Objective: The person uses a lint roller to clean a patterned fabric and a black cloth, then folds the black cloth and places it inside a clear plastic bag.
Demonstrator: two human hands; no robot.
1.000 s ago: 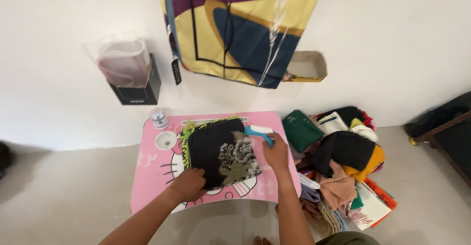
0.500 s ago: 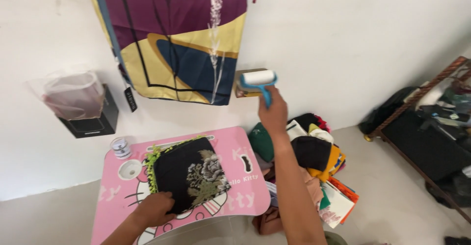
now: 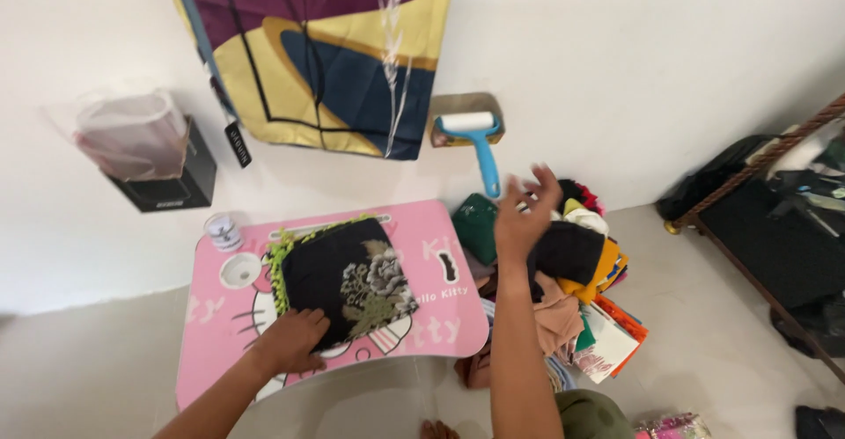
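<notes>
While my left hand [image 3: 295, 340] presses flat on the folded black cloth [image 3: 345, 279] on the pink table [image 3: 220, 351], my right hand [image 3: 521, 215] hangs empty, fingers spread, just below the blue lint roller [image 3: 475, 140] on the far wall

Left hand [image 3: 290, 340]: rests flat on the near edge of the black floral cloth [image 3: 348, 278].
Cloth: lies on the pink worktop [image 3: 440, 316].
Right hand [image 3: 524, 213]: raised, fingers spread, holding nothing.
Lint roller [image 3: 475, 140]: blue-handled, hangs on the wall just above that hand.
Clothes pile [image 3: 572, 272]: on the floor right of the worktop.
</notes>
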